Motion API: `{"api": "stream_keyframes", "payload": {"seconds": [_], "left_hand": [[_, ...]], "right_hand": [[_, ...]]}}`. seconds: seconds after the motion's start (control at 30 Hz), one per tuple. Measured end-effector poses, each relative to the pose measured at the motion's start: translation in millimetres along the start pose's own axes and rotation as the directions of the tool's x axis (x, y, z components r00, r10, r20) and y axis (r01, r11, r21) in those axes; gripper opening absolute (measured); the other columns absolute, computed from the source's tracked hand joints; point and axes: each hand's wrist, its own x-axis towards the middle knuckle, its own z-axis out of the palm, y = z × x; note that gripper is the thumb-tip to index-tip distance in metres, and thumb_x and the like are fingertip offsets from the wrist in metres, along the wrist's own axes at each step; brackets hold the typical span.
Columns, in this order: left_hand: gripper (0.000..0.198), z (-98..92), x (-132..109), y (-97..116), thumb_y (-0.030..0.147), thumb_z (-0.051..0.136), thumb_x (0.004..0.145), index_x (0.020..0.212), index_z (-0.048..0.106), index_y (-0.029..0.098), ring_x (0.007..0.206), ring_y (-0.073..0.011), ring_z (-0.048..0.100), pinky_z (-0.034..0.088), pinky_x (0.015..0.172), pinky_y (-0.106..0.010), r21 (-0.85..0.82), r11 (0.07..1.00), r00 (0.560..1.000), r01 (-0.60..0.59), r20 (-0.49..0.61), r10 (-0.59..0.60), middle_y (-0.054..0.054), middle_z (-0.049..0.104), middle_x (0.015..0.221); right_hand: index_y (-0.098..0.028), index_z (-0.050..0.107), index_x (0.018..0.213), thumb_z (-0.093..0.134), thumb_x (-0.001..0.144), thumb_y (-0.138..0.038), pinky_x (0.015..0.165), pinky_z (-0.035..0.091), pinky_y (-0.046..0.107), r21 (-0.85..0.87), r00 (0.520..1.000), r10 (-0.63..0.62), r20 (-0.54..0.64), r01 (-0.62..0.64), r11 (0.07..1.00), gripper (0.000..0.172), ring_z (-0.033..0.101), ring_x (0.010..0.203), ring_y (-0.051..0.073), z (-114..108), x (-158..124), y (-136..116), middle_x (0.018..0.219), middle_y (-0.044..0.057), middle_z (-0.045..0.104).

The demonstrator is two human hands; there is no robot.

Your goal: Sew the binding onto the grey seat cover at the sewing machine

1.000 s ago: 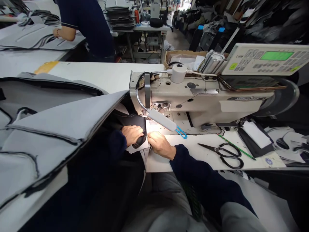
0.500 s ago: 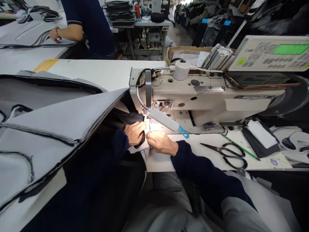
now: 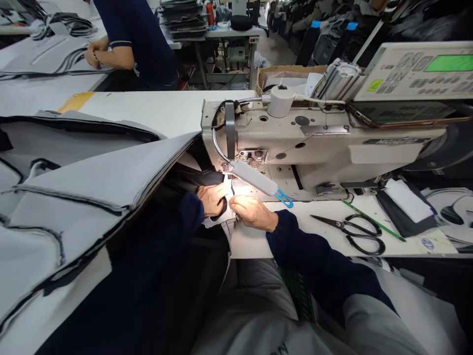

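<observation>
Left hand (image 3: 211,199) curls closed over the edge of a dark fabric panel (image 3: 207,178), just left of the sewing machine's needle area. The grip looks meant to steer the layers toward the needle. Right hand (image 3: 253,213) lies just beside it, narrow, its fingertips (image 3: 236,203) on a pale fabric edge (image 3: 218,223); pinching or only pressing, I cannot tell. Both hands close in like this probably keep the seam line flat under the light.

Directly above the hands: one gooseneck lamp (image 3: 253,177), angled down, likely to light the stitching point, and one sewing machine (image 3: 314,143).

Left of left hand: large gray panels (image 3: 74,182) with black edges, folded up and draped toward the machine, perhaps to keep their weight off the work. At least two layers; exact count unclear.

Right of right hand, on the white bench (image 3: 295,236): one pair of black-handled scissors (image 3: 349,229), within easy reach, and one green marker (image 3: 373,228).

Far beyond the hands: a co-worker's two hands (image 3: 94,54) at another bench.
</observation>
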Motion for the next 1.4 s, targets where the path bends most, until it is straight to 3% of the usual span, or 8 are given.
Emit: {"api": "stream_keyframes", "payload": {"seconds": [0.33,0.57,0.73,0.87,1.03,1.17,1.3,1.4], "left_hand": [[0.014,4.3,10.2,-11.8,0.020,0.045,0.079,0.081,0.059,0.019,0.073,-0.0161,0.056,0.038,0.062,-0.030,0.004,0.999,0.999,-0.034,-0.021,0.034,-0.001,0.063,0.086],[0.032,6.7,-1.1,-16.6,0.024,0.049,0.078,0.107,0.063,0.021,0.084,-0.0183,0.055,0.042,0.073,-0.032,-0.013,0.997,0.997,-0.078,0.022,0.078,0.000,0.063,0.116],[0.033,4.9,-1.8,-20.2,0.026,0.051,0.074,0.104,0.065,0.024,0.081,-0.0176,0.055,0.043,0.070,-0.032,-0.046,0.994,0.994,-0.101,0.039,0.103,0.002,0.064,0.114],[0.026,4.6,0.9,-23.6,0.026,0.051,0.074,0.095,0.067,0.024,0.079,-0.0169,0.055,0.041,0.068,-0.033,-0.065,0.989,0.990,-0.129,0.041,0.132,0.004,0.066,0.108],[0.024,5.6,4.9,-35.2,0.021,0.049,0.077,0.092,0.067,0.024,0.081,-0.0166,0.056,0.040,0.069,-0.033,-0.082,0.978,0.981,-0.192,0.024,0.195,0.004,0.066,0.106],[0.023,4.8,9.6,-43.0,0.020,0.049,0.078,0.092,0.067,0.023,0.081,-0.0177,0.054,0.039,0.069,-0.033,-0.058,0.967,0.968,-0.249,-0.006,0.249,0.002,0.067,0.103],[0.024,1.1,8.6,-37.8,0.019,0.050,0.076,0.092,0.067,0.021,0.082,-0.0195,0.052,0.036,0.066,-0.036,0.019,0.976,0.977,-0.215,0.017,0.215,0.000,0.068,0.105],[0.025,0.1,6.9,-33.5,0.020,0.051,0.076,0.096,0.067,0.021,0.082,-0.0206,0.051,0.034,0.068,-0.038,0.046,0.984,0.985,-0.172,0.024,0.171,0.000,0.067,0.107]], "right_hand": [[-0.007,0.052,0.109,0.036,0.079,0.000,0.098,0.043,0.043,0.015,0.999,0.035,0.032,-0.036,0.999,0.035,0.043,0.117,0.029,1.0,-0.8,15.5,0.116,0.018,0.051],[-0.013,0.055,0.084,0.035,0.090,-0.002,0.081,0.049,0.038,-0.110,1.000,0.014,-0.003,-0.014,0.994,0.023,0.054,0.089,0.024,12.0,2.7,11.5,0.089,0.012,0.057],[-0.010,0.058,0.089,0.032,0.091,-0.003,0.078,0.047,0.039,-0.137,1.000,0.028,0.010,-0.026,0.990,0.027,0.052,0.086,0.025,9.3,-1.8,1.6,0.093,0.014,0.057],[-0.008,0.059,0.086,0.028,0.092,0.000,0.077,0.047,0.039,-0.213,0.991,0.070,0.112,-0.045,0.976,0.032,0.051,0.088,0.026,10.8,-3.9,-6.6,0.092,0.016,0.054],[-0.008,0.059,0.077,0.044,0.088,-0.002,0.067,0.046,0.038,-0.369,0.958,0.119,0.263,-0.014,0.929,0.020,0.049,0.079,0.028,18.6,6.4,-14.2,0.083,0.014,0.050],[-0.009,0.060,0.078,0.041,0.089,-0.002,0.067,0.047,0.039,-0.425,0.947,0.170,0.272,-0.040,0.904,0.023,0.048,0.077,0.028,25.5,13.5,-10.1,0.083,0.014,0.050],[-0.006,0.059,0.097,0.037,0.090,-0.001,0.081,0.049,0.039,-0.370,0.958,0.194,0.210,-0.105,0.923,0.024,0.050,0.092,0.028,23.9,7.7,-7.8,0.098,0.016,0.052],[-0.008,0.052,0.111,0.036,0.089,0.001,0.084,0.050,0.035,-0.150,0.962,0.245,0.122,-0.226,0.962,0.029,0.051,0.098,0.025,17.6,-1.2,-14.0,0.109,0.016,0.050]]}}
